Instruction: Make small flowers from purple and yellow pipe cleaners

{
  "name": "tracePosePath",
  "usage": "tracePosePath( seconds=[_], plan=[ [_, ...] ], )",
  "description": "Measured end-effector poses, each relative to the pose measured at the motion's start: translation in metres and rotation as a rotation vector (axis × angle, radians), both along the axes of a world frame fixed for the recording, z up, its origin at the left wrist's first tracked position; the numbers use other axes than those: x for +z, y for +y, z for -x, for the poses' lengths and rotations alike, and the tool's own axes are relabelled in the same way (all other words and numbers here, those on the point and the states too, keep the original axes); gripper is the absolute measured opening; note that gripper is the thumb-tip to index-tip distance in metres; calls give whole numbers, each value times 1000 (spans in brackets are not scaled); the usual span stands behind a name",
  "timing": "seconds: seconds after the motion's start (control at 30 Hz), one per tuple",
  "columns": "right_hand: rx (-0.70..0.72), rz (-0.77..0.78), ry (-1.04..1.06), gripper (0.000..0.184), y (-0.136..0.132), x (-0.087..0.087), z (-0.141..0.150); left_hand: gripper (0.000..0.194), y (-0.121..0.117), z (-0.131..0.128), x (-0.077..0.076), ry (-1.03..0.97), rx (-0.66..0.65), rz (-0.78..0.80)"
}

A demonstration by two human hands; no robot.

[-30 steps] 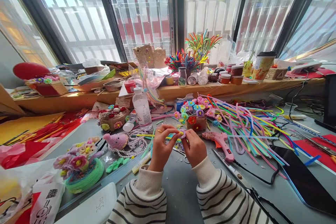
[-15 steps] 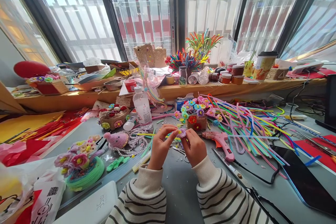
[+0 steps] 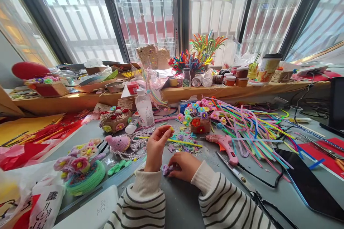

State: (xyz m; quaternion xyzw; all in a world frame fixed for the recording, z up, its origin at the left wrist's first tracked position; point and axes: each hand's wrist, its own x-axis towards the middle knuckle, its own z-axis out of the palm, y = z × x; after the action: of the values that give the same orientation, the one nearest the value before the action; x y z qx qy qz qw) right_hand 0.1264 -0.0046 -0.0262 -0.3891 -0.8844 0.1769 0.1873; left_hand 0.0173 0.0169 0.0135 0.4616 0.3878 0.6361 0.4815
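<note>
My left hand [image 3: 156,146] is raised over the table, thumb and fingertips pinched on a tiny yellow piece [image 3: 172,128]. Lower and to the right, my right hand [image 3: 185,166] is low at the grey tabletop, its fingers curled round a small purple fuzzy flower [image 3: 166,170]. Just beyond the hands lie a pile of pastel fuzzy scraps [image 3: 184,139] and a yellow pipe cleaner [image 3: 188,144]. A pink glue gun [image 3: 224,146] rests to the right of my right hand. Left of my left hand are a pink crocheted piece [image 3: 118,143] and a string of beads [image 3: 139,146].
Large scissors [image 3: 242,177] and a black phone [image 3: 309,182] lie on the right. Bundled pipe cleaners [image 3: 258,132] spread behind them. A water bottle [image 3: 144,109] stands behind my left hand. At left are a green flower pot [image 3: 87,179] and a white power bank [image 3: 91,207].
My hands have come apart. My right hand has moved down and left to the tabletop with the purple flower, while my left hand has shifted slightly left with the yellow piece.
</note>
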Motion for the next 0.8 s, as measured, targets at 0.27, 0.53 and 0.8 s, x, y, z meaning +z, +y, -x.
tracePosePath(
  seconds=[0.27,0.53,0.8],
  plan=[
    [-91,33,177,13,6,3,-7,25,0,4,1,45,5,43],
    [-543,-228,307,15,-15,9,-35,23,3,4,0,150,-34,128],
    [-660,-351,55,18,-124,-18,-128,17,-2,1,4,125,-11,143]
  ],
)
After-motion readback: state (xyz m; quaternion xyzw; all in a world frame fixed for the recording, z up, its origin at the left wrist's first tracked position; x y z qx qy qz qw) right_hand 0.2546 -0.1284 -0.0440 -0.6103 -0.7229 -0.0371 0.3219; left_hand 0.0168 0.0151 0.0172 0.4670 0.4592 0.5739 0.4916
